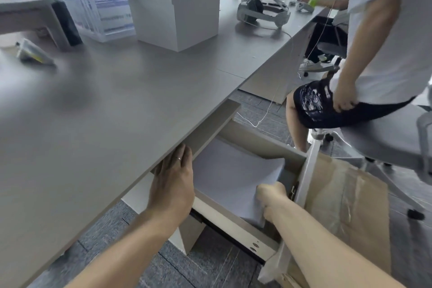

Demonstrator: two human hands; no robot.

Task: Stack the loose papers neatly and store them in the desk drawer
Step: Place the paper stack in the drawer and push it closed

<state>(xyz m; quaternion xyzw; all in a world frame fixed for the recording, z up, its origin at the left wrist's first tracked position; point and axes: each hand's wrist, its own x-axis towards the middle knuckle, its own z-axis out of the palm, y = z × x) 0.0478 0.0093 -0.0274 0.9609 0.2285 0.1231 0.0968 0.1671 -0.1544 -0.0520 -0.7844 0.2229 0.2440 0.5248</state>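
papers [230,177] lie flat in open drawer [236,229] under tabletop [105,105]. right hand [272,197] fingers closed on their near corner; left hand [174,180] fingers spread, flat at tabletop edge. cardboard box [346,196] beside drawer front.

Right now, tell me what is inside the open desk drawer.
A stack of white papers, with the right hand on its near corner. Whatever lies beneath the stack is hidden.
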